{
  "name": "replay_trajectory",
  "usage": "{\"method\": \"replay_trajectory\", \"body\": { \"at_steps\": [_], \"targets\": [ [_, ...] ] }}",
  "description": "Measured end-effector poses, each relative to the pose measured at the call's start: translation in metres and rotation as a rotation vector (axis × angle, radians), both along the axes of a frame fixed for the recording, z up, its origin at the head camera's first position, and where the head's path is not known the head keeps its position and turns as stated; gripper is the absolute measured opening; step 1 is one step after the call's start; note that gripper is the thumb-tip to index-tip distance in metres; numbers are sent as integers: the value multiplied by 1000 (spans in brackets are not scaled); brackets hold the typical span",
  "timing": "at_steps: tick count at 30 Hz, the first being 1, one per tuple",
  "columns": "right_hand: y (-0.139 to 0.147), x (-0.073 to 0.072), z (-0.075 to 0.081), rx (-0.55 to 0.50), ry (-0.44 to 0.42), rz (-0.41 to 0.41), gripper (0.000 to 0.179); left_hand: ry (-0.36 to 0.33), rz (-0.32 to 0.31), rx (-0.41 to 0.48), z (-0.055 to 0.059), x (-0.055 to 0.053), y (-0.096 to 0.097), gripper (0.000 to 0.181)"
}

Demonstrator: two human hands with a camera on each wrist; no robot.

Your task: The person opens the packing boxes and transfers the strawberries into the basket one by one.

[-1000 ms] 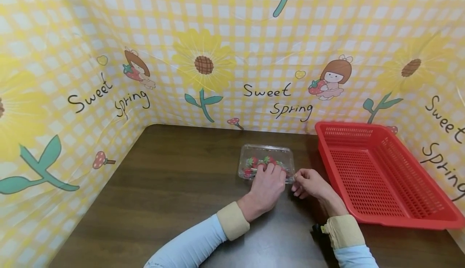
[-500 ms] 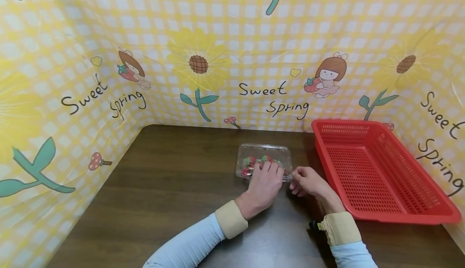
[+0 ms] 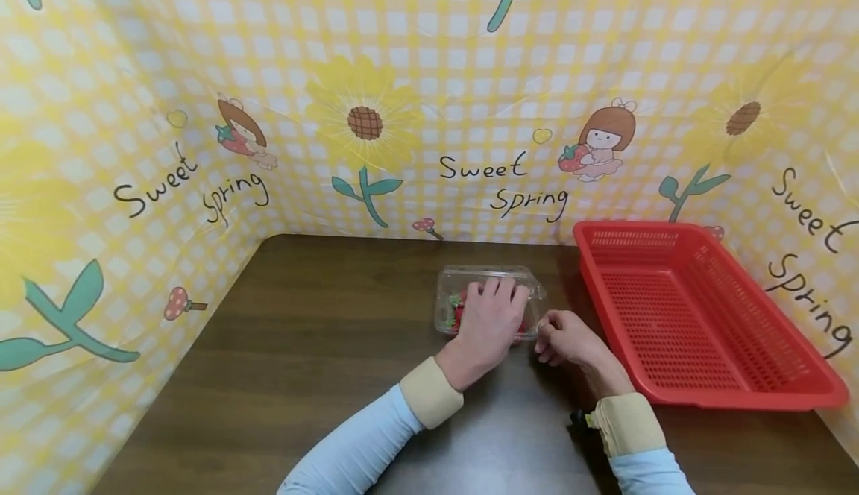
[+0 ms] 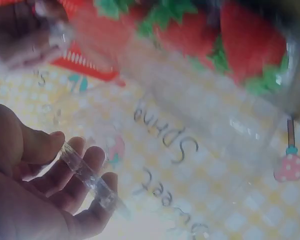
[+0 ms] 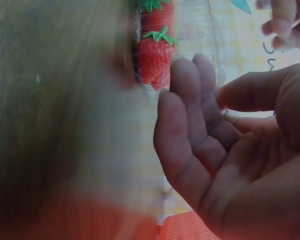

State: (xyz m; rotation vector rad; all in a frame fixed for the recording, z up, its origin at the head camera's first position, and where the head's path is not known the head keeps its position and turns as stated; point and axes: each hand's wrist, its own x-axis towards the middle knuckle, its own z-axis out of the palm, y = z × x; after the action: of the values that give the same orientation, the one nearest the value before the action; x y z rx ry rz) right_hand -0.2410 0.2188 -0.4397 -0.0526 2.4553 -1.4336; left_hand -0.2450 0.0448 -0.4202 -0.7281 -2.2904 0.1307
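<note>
A clear plastic clamshell box (image 3: 440,303) sits on the table, with several red strawberries (image 3: 458,313) bearing green leaves inside it. My left hand (image 3: 488,322) reaches over the box and partly covers it. The left wrist view shows its thumb and fingers gripping the rim of the transparent lid (image 4: 90,177), which stands raised and tilted above the strawberries (image 4: 255,45). At the box's near right corner, my right hand (image 3: 569,340) pinches the plastic edge between thumb and index finger. Strawberries (image 5: 157,60) show through the clear wall in the right wrist view.
To the right stands a red perforated plastic basket (image 3: 607,309), close beside my right forearm. The dark wooden table (image 3: 322,316) stretches left of the box. A yellow checked cloth (image 3: 403,25) with flowers and lettering walls the back and sides.
My left hand has moved up and slightly away over the box, and the lid has lifted with it. The right hand has stayed at the corner. The head view has shifted slightly.
</note>
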Motion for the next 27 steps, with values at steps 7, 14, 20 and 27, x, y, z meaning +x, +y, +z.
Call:
{"method": "replay_trajectory", "body": {
  "at_steps": [7,14,20,27],
  "targets": [
    [1,2,2,37,-1,3,16,-3,7,40,25,-20,-4,21],
    [1,1,3,32,19,-8,16,6,25,62,42,-44,-2,13],
    [1,1,2,44,34,-33,15,-20,47,44,49,-60,2,10],
    [0,2,2,114,48,-78,17,-58,105,21,56,-82,6,16]
  ]
}}
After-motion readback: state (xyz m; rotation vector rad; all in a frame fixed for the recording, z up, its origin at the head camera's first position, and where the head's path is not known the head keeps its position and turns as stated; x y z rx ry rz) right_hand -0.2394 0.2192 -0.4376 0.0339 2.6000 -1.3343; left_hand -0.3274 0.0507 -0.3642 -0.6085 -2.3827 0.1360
